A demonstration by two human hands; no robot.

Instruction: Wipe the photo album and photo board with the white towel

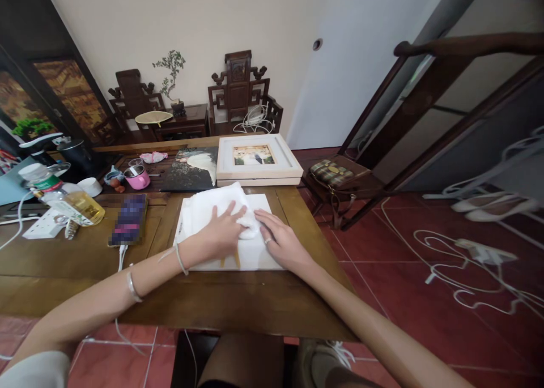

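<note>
A flat white panel (260, 261) lies near the front of the table, with yellow marks low on its face. Soft white material, cloth or tissue, (204, 207) covers its upper left and bunches up between my hands. My left hand (227, 227) rests on this material with its fingers spread; the thumb side is partly hidden. My right hand (280, 238), a ring on one finger, lies with fingers stretched out over the panel's right part, fingertips touching the bunched edge.
Behind the panel are a framed picture (260, 175) and a dark photo board (178, 175). To the left are a phone (130, 221) on a cable, an oil-coloured bottle (83, 205), a power strip (42, 224) and a pink cup (136, 177). A chair (382, 116) holding a plaid bag (329, 173) stands right.
</note>
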